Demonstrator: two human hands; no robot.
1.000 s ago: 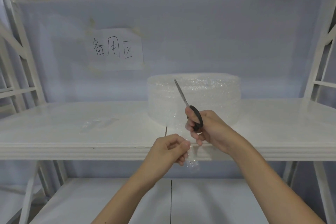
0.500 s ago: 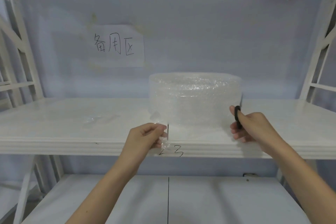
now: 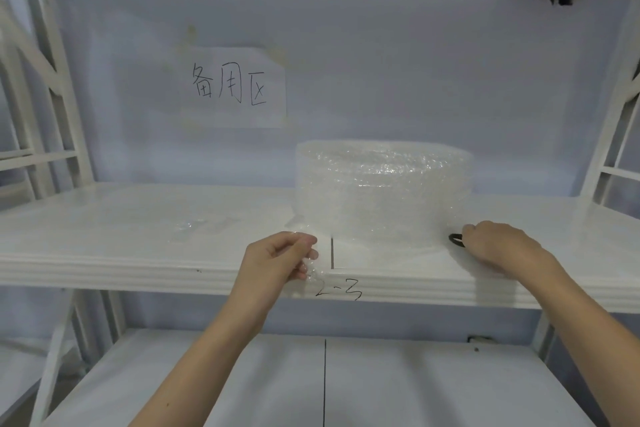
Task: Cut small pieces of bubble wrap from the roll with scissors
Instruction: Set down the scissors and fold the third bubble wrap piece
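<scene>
White metal shelving fills the head view, with a pale lilac back wall [image 3: 450, 80] behind it and a paper sign [image 3: 233, 87] bearing handwritten characters fixed to that wall. On the middle shelf [image 3: 104, 253] stands the roll of bubble wrap [image 3: 381, 194], set on its flat end, right of centre and close to the front edge. Left of the roll, a few clear cut pieces [image 3: 204, 227] lie flat on the shelf, well apart from it. A black handwritten mark [image 3: 339, 291] shows on the shelf's front lip.

The left hand [image 3: 277, 263] is at the front edge, just left of the roll's base, its thumb and fingertips pinching a small crumpled piece of bubble wrap [image 3: 310, 270] that hangs down over the lip. The right hand [image 3: 498, 246] rests low on the shelf just right of the roll, fingers curled over the scissors [image 3: 456, 240]; only one black handle loop shows, the blades are hidden, so whether they are open I cannot tell.

Judging by this, a piece has come free and the step in hand is putting it with the others while the scissors wait. To do that well, the piece wants laying flat beside the earlier ones, clear of the roll's loose end. For the next cut, the left hand should find the free edge, draw out a short length and hold it taut, so the blades bite cleanly through film that otherwise folds and slips. Blades should stay pointed away from the holding fingers.
</scene>
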